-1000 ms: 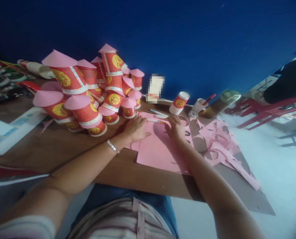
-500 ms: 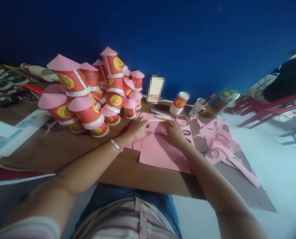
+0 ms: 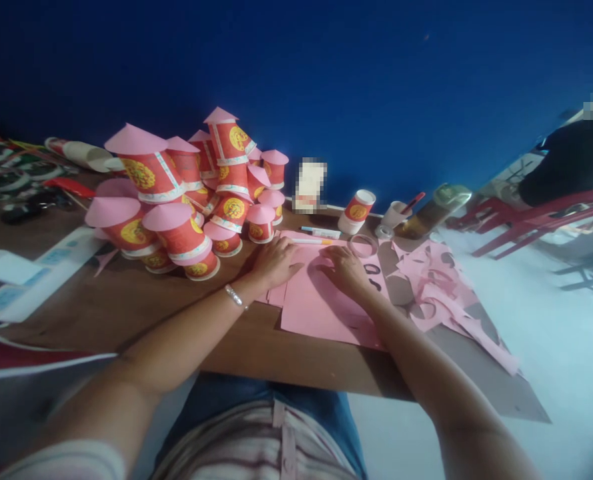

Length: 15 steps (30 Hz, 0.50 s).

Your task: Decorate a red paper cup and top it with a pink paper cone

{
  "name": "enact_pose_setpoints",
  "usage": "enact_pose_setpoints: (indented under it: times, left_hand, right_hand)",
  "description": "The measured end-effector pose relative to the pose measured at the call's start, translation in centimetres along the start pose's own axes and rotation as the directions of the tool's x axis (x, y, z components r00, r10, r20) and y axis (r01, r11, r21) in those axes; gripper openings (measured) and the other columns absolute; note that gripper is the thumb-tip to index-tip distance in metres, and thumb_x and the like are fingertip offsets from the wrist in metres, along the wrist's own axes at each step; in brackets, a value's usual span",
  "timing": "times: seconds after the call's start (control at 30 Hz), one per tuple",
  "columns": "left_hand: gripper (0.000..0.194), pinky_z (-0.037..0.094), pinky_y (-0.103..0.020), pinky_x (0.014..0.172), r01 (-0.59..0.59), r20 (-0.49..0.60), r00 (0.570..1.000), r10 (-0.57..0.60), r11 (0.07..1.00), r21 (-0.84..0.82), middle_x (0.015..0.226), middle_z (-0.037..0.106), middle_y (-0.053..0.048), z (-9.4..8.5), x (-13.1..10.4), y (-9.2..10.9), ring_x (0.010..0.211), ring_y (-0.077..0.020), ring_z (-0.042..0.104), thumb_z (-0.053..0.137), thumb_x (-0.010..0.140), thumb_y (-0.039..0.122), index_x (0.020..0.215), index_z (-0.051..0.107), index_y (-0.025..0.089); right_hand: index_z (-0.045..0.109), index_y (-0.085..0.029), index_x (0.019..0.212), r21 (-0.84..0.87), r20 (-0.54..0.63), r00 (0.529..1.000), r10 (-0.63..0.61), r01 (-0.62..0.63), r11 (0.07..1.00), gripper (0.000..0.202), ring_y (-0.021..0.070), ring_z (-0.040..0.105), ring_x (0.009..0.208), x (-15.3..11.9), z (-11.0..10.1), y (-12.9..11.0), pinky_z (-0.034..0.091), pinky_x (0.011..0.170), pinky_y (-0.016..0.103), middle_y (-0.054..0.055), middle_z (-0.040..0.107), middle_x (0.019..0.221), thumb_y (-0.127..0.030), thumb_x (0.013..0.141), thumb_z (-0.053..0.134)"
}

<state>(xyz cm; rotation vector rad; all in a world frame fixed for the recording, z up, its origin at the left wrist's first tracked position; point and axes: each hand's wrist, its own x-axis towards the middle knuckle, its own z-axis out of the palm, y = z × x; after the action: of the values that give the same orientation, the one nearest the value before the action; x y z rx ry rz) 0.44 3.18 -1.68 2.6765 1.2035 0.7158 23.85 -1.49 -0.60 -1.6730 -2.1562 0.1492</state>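
Observation:
A stack of pink paper sheets [image 3: 321,313] lies on the table in front of me. My left hand [image 3: 275,265] rests flat on the left side of the stack, its thumb held apart from the fingers. On the upper right part lies my right hand [image 3: 345,270], fingers stretched out and holding nothing I can see. Just beyond the fingertips is a white pen with an orange end [image 3: 309,241]. Black scissors handles [image 3: 372,270] show beside my right wrist; the blades are hidden. A roll of tape [image 3: 363,245] lies past my right hand.
Red paper-cup lanterns with pink cone roofs [image 3: 176,233] are piled at the left. Pink paper scraps [image 3: 441,280] cover the table's right side. Behind stand a red-and-white cup [image 3: 357,211], a cup with a red pen [image 3: 395,215] and a bottle [image 3: 439,207]. A power strip [image 3: 31,277] lies left.
The view has tilted slightly. My right hand's fingers have come a little back from the pen's orange end. My left hand stays on the paper.

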Motion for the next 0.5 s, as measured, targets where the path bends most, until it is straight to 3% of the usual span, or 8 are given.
enact_pose_setpoints:
  times: [0.13, 0.2, 0.27, 0.37, 0.43, 0.5]
  left_hand:
    - [0.05, 0.054, -0.051, 0.107, 0.019, -0.109, 0.993, -0.045, 0.973, -0.228, 0.128, 0.069, -0.017, 0.2, 0.3, -0.3, 0.123, -0.0322, 0.064, 0.081, 0.089, 0.039, 0.129, 0.062, 0.015]
    - [0.053, 0.058, -0.046, 0.1, 0.042, -0.129, 0.986, -0.104, 0.909, -0.415, 0.127, 0.071, -0.016, 0.2, 0.5, -0.3, 0.117, -0.0288, 0.068, 0.082, 0.087, 0.04, 0.129, 0.062, 0.016]
    - [0.05, 0.06, -0.042, 0.095, 0.103, -0.078, 0.98, -0.182, 0.804, -0.586, 0.124, 0.074, -0.015, 0.0, 0.7, -0.1, 0.11, -0.0264, 0.071, 0.082, 0.086, 0.042, 0.125, 0.065, 0.015]
    - [0.046, 0.059, -0.043, 0.099, 0.234, 0.083, 0.964, -0.253, 0.658, -0.716, 0.119, 0.08, -0.014, -0.6, 0.7, 0.3, 0.109, -0.0278, 0.075, 0.081, 0.084, 0.046, 0.117, 0.073, 0.015]
    - [0.042, 0.058, -0.043, 0.1, 0.291, 0.155, 0.952, -0.266, 0.613, -0.735, 0.115, 0.082, -0.012, -1.1, 0.6, 0.5, 0.109, -0.0293, 0.076, 0.081, 0.083, 0.046, 0.112, 0.077, 0.016]
    - [0.036, 0.058, -0.042, 0.098, 0.296, 0.149, 0.948, -0.281, 0.61, -0.735, 0.11, 0.083, -0.011, -1.6, 0.5, 0.6, 0.105, -0.0294, 0.076, 0.078, 0.083, 0.044, 0.106, 0.08, 0.017]
  right_hand:
    - [0.078, -0.021, 0.098, 0.06, -0.06, 0.997, 0.044, -0.041, 0.997, 0.011, 0.0299, 0.073, 0.106, 0.2, -0.4, 0.0, 0.057, 0.097, 0.046, 0.013, 0.081, 0.112, -0.024, 0.098, 0.067]
    - [0.077, -0.022, 0.097, 0.099, -0.092, 0.994, 0.065, -0.056, 0.993, 0.012, 0.0276, 0.076, 0.096, 0.3, -1.0, 0.0, 0.059, 0.088, 0.042, 0.011, 0.082, 0.104, -0.026, 0.099, 0.066]
    - [0.075, -0.022, 0.102, 0.141, -0.124, 0.989, 0.079, -0.061, 0.988, 0.012, 0.0258, 0.077, 0.089, 0.4, -1.8, 0.1, 0.059, 0.081, 0.038, 0.009, 0.082, 0.099, -0.027, 0.099, 0.064]
    - [0.072, -0.022, 0.106, 0.195, -0.174, 0.981, 0.08, -0.045, 0.98, 0.015, 0.0255, 0.078, 0.089, 0.9, -3.0, -0.2, 0.06, 0.081, 0.038, 0.008, 0.082, 0.096, -0.031, 0.099, 0.062]
    - [0.072, -0.022, 0.105, 0.26, -0.234, 0.971, 0.059, 0.004, 0.966, 0.018, 0.0252, 0.077, 0.088, 1.2, -3.8, -0.5, 0.061, 0.083, 0.039, 0.008, 0.082, 0.097, -0.036, 0.1, 0.062]
    - [0.073, -0.023, 0.11, 0.33, -0.304, 0.952, 0.028, 0.078, 0.941, 0.022, 0.0247, 0.077, 0.091, 1.5, -4.5, -0.7, 0.062, 0.085, 0.04, 0.009, 0.081, 0.105, -0.039, 0.1, 0.062]
